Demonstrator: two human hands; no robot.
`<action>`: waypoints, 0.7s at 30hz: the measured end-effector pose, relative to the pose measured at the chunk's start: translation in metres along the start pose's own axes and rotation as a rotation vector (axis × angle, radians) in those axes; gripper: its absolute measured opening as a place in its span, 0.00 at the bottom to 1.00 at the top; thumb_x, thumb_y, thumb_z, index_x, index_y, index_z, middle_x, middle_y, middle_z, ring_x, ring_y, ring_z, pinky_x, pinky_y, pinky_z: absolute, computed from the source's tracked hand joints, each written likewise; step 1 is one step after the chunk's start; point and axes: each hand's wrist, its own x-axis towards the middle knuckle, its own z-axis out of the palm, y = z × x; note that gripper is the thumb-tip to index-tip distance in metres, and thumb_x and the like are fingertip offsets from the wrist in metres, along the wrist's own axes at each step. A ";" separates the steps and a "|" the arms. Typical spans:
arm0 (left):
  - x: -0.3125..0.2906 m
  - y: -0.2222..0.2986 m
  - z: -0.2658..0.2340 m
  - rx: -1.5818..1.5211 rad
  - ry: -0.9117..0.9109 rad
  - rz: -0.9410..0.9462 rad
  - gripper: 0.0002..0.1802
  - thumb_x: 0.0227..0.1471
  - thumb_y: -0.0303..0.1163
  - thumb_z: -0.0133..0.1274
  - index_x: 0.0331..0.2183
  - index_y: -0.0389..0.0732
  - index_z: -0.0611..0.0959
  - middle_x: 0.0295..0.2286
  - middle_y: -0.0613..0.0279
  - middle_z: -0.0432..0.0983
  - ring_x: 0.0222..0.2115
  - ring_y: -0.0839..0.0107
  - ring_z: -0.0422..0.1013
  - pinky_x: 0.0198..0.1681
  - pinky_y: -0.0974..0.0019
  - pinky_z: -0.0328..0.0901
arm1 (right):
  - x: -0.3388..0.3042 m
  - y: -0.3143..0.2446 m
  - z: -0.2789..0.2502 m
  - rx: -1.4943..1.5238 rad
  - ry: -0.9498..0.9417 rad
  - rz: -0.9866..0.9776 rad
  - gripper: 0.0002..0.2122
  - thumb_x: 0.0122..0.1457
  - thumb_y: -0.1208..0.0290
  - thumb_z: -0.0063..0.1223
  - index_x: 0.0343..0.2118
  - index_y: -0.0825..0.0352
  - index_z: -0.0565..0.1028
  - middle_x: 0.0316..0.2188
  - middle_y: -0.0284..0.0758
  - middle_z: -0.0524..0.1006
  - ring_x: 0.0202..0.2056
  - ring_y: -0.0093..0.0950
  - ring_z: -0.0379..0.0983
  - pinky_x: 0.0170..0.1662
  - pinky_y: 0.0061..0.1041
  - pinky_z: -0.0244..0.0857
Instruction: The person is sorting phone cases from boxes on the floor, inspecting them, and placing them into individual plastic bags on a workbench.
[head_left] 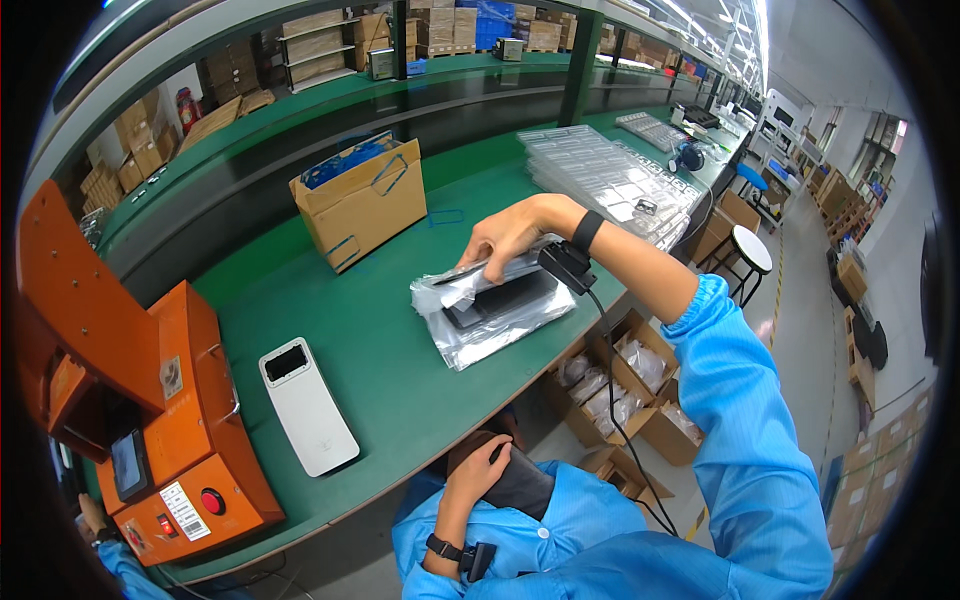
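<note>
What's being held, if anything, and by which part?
Right hand holds the plastic bag by its far edge; left hand rests on the lap, seemingly empty.

You have two hands in view: one right hand (pixel 508 232) and one left hand (pixel 479 472), with two black straps (pixel 588 232), one per wrist. Your right hand holds clear plastic bags (pixel 465 347) too crumpled together to count. You also have one orange machine (pixel 190 375), one white housing (pixel 312 420), one upright cardboard box (pixel 372 215), one stack of clear trays (pixel 585 165), two stools (pixel 748 250), several open cartons (pixel 672 437) and one co-worker's hand (pixel 92 514).
</note>
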 end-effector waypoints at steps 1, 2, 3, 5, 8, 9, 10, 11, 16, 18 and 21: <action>-0.001 -0.001 0.000 -0.005 -0.002 -0.023 0.10 0.53 0.32 0.54 0.35 0.38 0.83 0.30 0.51 0.78 0.33 0.54 0.74 0.39 0.60 0.67 | -0.003 -0.009 0.001 -0.021 0.023 0.040 0.34 0.40 0.63 0.55 0.56 0.65 0.71 0.46 0.38 0.78 0.41 0.29 0.73 0.45 0.25 0.64; -0.002 -0.001 0.000 -0.009 -0.003 -0.045 0.10 0.53 0.32 0.54 0.35 0.38 0.83 0.30 0.51 0.78 0.33 0.54 0.74 0.39 0.60 0.67 | -0.001 -0.009 0.000 -0.019 0.024 0.036 0.34 0.40 0.63 0.55 0.56 0.65 0.71 0.46 0.38 0.78 0.41 0.29 0.73 0.45 0.25 0.64; -0.002 0.000 0.001 -0.005 -0.006 -0.045 0.10 0.53 0.32 0.54 0.35 0.38 0.83 0.30 0.51 0.78 0.33 0.54 0.74 0.39 0.60 0.67 | 0.001 -0.009 -0.001 -0.030 0.032 0.050 0.33 0.40 0.63 0.55 0.55 0.65 0.72 0.45 0.38 0.78 0.42 0.29 0.73 0.45 0.25 0.64; -0.003 0.003 0.001 -0.010 0.000 -0.065 0.09 0.53 0.33 0.54 0.35 0.38 0.83 0.30 0.51 0.79 0.33 0.55 0.74 0.39 0.59 0.67 | 0.001 -0.010 -0.002 -0.024 0.040 0.076 0.32 0.40 0.63 0.55 0.53 0.66 0.72 0.43 0.38 0.78 0.43 0.30 0.73 0.47 0.27 0.63; -0.002 0.001 0.001 0.024 0.013 0.002 0.09 0.52 0.32 0.54 0.34 0.38 0.83 0.30 0.52 0.79 0.33 0.55 0.74 0.39 0.59 0.67 | 0.003 -0.003 0.004 -0.017 0.102 0.013 0.32 0.40 0.62 0.56 0.54 0.67 0.72 0.44 0.38 0.78 0.42 0.30 0.73 0.47 0.26 0.64; -0.003 0.001 0.002 0.031 0.014 0.001 0.09 0.52 0.32 0.54 0.34 0.38 0.83 0.30 0.52 0.79 0.33 0.55 0.74 0.39 0.59 0.67 | 0.005 0.002 0.003 -0.017 0.104 0.007 0.32 0.40 0.62 0.56 0.54 0.67 0.72 0.44 0.38 0.78 0.42 0.30 0.73 0.47 0.26 0.64; -0.003 0.002 0.003 0.021 0.014 -0.005 0.09 0.52 0.32 0.54 0.34 0.38 0.83 0.30 0.52 0.79 0.33 0.55 0.74 0.39 0.60 0.67 | 0.006 0.007 0.002 0.013 0.087 -0.015 0.32 0.40 0.62 0.56 0.54 0.67 0.72 0.44 0.38 0.78 0.42 0.30 0.73 0.47 0.26 0.64; -0.003 0.002 0.004 0.011 0.013 -0.011 0.09 0.52 0.31 0.55 0.33 0.37 0.83 0.30 0.52 0.79 0.33 0.55 0.74 0.39 0.60 0.68 | 0.007 0.012 0.002 0.044 0.071 -0.037 0.32 0.40 0.62 0.56 0.54 0.67 0.71 0.44 0.38 0.78 0.42 0.30 0.73 0.47 0.26 0.64; -0.003 0.000 0.002 0.044 0.020 0.027 0.09 0.52 0.31 0.55 0.33 0.37 0.83 0.30 0.52 0.79 0.32 0.56 0.74 0.39 0.60 0.68 | 0.009 0.017 0.000 0.059 0.190 0.031 0.30 0.40 0.59 0.57 0.51 0.67 0.74 0.41 0.38 0.78 0.41 0.30 0.73 0.46 0.24 0.63; -0.003 0.002 0.002 0.008 0.017 0.008 0.09 0.52 0.31 0.54 0.34 0.37 0.83 0.30 0.52 0.79 0.33 0.56 0.74 0.39 0.60 0.67 | 0.016 0.027 -0.003 0.070 0.261 0.075 0.30 0.40 0.58 0.57 0.49 0.67 0.75 0.40 0.38 0.78 0.41 0.30 0.73 0.46 0.24 0.62; 0.000 -0.001 0.001 0.060 0.002 0.049 0.10 0.53 0.32 0.54 0.35 0.38 0.82 0.31 0.52 0.79 0.33 0.55 0.74 0.39 0.60 0.67 | 0.030 0.036 -0.011 0.126 0.224 0.255 0.39 0.33 0.50 0.58 0.55 0.58 0.72 0.59 0.39 0.66 0.59 0.38 0.60 0.57 0.34 0.53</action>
